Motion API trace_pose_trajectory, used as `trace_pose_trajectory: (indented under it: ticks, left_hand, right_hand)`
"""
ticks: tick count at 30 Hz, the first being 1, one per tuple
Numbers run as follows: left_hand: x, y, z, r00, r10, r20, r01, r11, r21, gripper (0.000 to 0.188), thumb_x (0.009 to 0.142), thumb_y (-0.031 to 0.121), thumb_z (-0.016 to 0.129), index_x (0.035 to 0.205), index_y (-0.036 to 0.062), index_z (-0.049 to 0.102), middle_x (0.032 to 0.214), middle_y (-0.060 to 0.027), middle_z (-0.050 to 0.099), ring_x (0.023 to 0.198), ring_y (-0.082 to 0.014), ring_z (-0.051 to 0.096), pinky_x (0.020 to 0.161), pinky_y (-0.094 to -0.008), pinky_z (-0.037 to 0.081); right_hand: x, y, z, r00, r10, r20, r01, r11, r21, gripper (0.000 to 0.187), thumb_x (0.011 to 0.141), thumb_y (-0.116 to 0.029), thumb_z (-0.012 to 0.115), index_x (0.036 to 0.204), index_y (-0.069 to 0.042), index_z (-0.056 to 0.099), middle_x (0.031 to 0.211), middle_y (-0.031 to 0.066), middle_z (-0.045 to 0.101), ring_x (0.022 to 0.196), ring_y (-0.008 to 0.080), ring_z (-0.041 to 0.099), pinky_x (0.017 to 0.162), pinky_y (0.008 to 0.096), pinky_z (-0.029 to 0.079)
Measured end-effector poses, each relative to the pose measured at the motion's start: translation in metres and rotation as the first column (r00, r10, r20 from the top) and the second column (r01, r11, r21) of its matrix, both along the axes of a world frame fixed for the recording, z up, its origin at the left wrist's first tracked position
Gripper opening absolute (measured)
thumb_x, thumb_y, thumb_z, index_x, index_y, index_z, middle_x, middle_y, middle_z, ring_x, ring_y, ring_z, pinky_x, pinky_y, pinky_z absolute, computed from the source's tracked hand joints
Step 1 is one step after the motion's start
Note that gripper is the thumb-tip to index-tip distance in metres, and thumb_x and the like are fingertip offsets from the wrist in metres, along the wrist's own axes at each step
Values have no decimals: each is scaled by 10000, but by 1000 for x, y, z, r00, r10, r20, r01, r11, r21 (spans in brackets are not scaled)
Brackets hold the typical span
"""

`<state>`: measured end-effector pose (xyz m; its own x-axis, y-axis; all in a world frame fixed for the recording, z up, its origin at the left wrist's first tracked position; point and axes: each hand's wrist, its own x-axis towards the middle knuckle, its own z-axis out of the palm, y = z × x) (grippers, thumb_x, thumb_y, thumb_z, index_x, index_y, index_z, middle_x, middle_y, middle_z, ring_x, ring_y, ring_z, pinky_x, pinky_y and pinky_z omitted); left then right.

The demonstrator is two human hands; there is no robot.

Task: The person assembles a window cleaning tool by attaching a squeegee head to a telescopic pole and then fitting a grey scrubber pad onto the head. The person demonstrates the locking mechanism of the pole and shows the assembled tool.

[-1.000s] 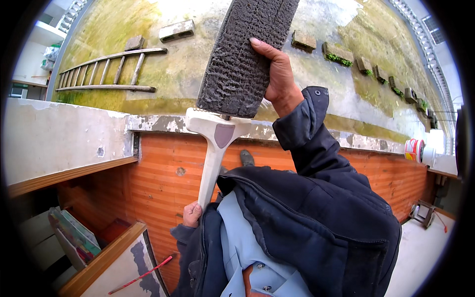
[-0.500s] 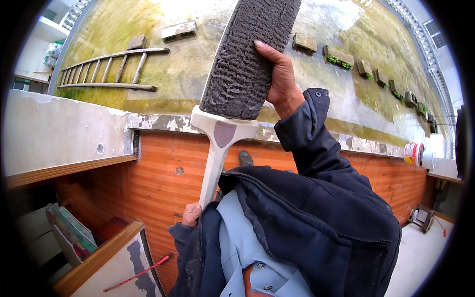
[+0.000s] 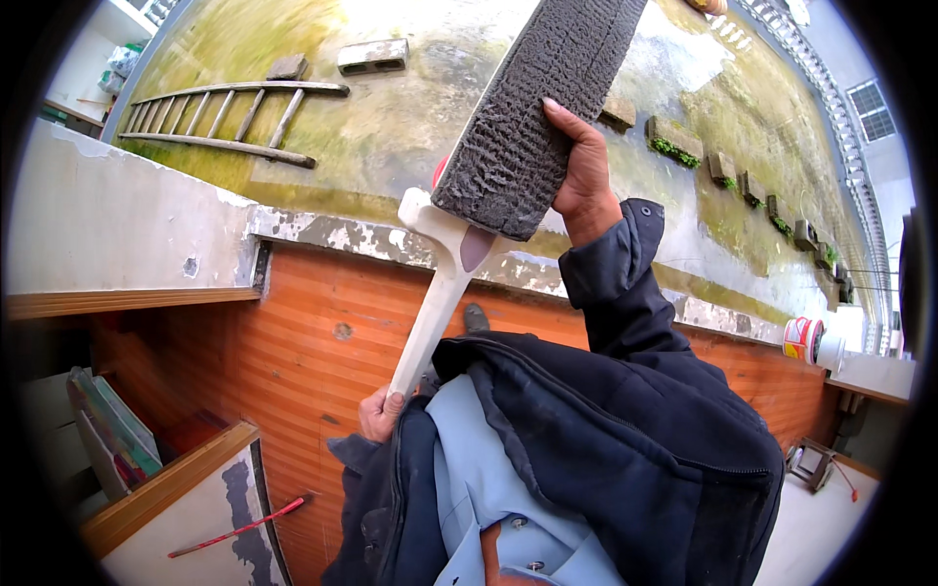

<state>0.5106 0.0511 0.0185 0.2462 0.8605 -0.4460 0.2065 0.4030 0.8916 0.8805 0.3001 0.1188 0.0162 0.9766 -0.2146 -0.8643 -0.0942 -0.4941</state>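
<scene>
A flat brush with a dark grey ribbed pile pad point(image 3: 537, 127) and a white handle point(image 3: 430, 317) slants up and to the right in front of me, over a doorway sill. Low at the handle's end, my left hand point(image 3: 379, 412) is closed around it. My right hand point(image 3: 586, 181) grips the pad's right edge, thumb lying on the pile and fingers hidden behind. The pad's far end runs out of the picture. A bit of something red point(image 3: 440, 170) shows beside the pad's left edge, mostly hidden behind it.
Orange striped floor point(image 3: 293, 361) lies below me, bounded by a peeling sill point(image 3: 342, 234). Beyond it are a ladder point(image 3: 225, 117) and several concrete blocks point(image 3: 674, 140). A white-and-red bucket point(image 3: 801, 339) stands right; a red stick point(image 3: 239, 527) lies on a ledge at lower left.
The brush has swung to the right and turned on its long axis, so its head now shows at an angle. My right hand moved right and slightly down with it; both hands keep hold.
</scene>
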Motion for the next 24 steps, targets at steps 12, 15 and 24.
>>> trace_pose_trajectory:
  ticks: [12,15,24]
  left_hand:
    - [19,12,15,946,124,-300,2,921,389,343,921,283,642,1104,-8,640,840,-188,662,730,-266,675,655,-335,512]
    - [13,12,7,986,56,-158,-4,950,312,336,892,249,676,1094,-17,635,826,-150,661,738,-192,666,662,-311,507]
    - [4,50,46,936,-351,24,346,906,-243,304,776,259,761,865,-7,641,580,18,440,560,-58,385,502,-267,335]
  right_hand:
    - [14,4,-17,996,-76,-36,79,993,89,341,913,-174,577,1187,28,577,1114,190,664,986,346,661,915,500,528]
    - [23,1,-24,994,-44,-99,63,979,196,414,913,-219,584,1246,23,536,1144,197,642,1016,365,646,922,518,517]
    - [-1,3,-30,900,330,-285,-101,793,600,678,842,-400,706,1411,-191,402,1129,50,577,989,226,563,943,430,454]
